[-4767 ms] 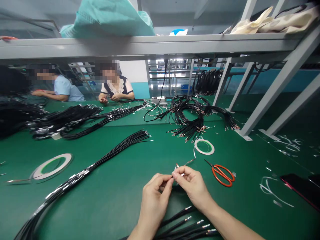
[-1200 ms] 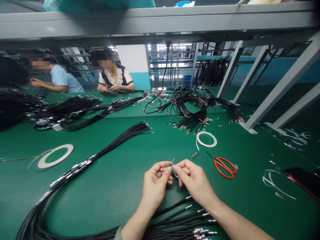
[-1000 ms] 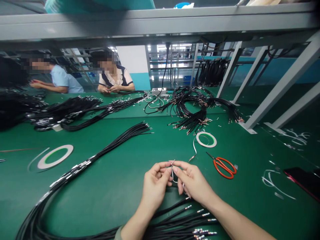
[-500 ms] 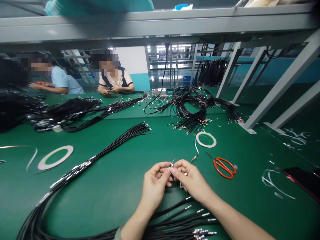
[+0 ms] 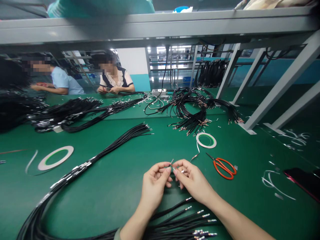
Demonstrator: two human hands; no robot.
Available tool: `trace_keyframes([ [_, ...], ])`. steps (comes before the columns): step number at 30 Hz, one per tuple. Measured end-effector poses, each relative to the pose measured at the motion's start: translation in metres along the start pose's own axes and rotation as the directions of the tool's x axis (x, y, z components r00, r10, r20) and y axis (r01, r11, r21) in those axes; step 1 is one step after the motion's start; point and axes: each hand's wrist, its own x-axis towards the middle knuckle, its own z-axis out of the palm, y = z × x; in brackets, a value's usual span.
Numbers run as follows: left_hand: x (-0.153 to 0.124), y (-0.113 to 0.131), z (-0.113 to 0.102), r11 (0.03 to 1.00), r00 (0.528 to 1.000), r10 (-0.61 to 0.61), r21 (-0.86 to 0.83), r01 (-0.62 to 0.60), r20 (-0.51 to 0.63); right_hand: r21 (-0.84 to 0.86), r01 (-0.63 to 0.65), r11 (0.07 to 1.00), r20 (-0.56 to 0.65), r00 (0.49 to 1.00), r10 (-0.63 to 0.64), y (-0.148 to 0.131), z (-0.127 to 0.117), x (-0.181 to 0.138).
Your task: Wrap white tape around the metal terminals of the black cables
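My left hand (image 5: 155, 183) is closed in a pinch on a thin black cable, whose metal-tipped end (image 5: 171, 162) sticks up above the fingertips. Just beside it, my right hand (image 5: 193, 178) pinches narrow white tape (image 5: 182, 171), a bit of which shows between the fingers; the fingertips partly hide it. From a tape roll (image 5: 206, 145) with a green inner ring, a loose strip (image 5: 198, 148) runs down toward the right hand. Under the wrists lie several black cables (image 5: 172, 220) with shiny ends. Orange-handled scissors (image 5: 225, 168) rest to the right.
A long black cable bundle (image 5: 107, 151) with silvery bands curves across the left. Another tape roll (image 5: 42, 165) lies there. Farther back are cable heaps (image 5: 192, 116) and two people at work. Metal legs (image 5: 277, 90) stand at right, near tape scraps (image 5: 268, 180) and a dark phone-like object (image 5: 302, 183).
My fingertips have drawn slightly apart, the right hand shifting a little off the cable end. The loose tape strip has moved slightly. Scissors and bundles stay in place.
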Motion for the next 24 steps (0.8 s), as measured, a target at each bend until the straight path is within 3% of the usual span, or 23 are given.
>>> trace_keyframes([
  [5, 0.0031, 0.0007, -0.0034, 0.999, 0.999, -0.023, -0.034, 0.024, 0.025, -0.091, 0.033, 0.995, -0.045, 0.998, -0.037, -0.0042, -0.0015, -0.0015],
  [10, 0.0037, -0.0008, -0.0042, 0.998, 0.997, -0.037, -0.045, 0.04, 0.068, -0.062, 0.038, 0.997, -0.082, 0.996, -0.043, -0.0046, 0.0007, -0.0014],
  [16, 0.0044, -0.0012, -0.0023, 0.998, 0.999, -0.05, 0.039, 0.05, 0.007, -0.097, 0.064, 0.993, -0.12, 0.99, -0.076, -0.0084, 0.0059, -0.0057],
  [24, 0.0061, -0.0033, -0.0026, 0.998, 0.998, -0.058, -0.008, 0.058, 0.006, -0.177, 0.094, 0.98, -0.143, 0.982, -0.12, -0.0083, 0.0068, -0.0067],
])
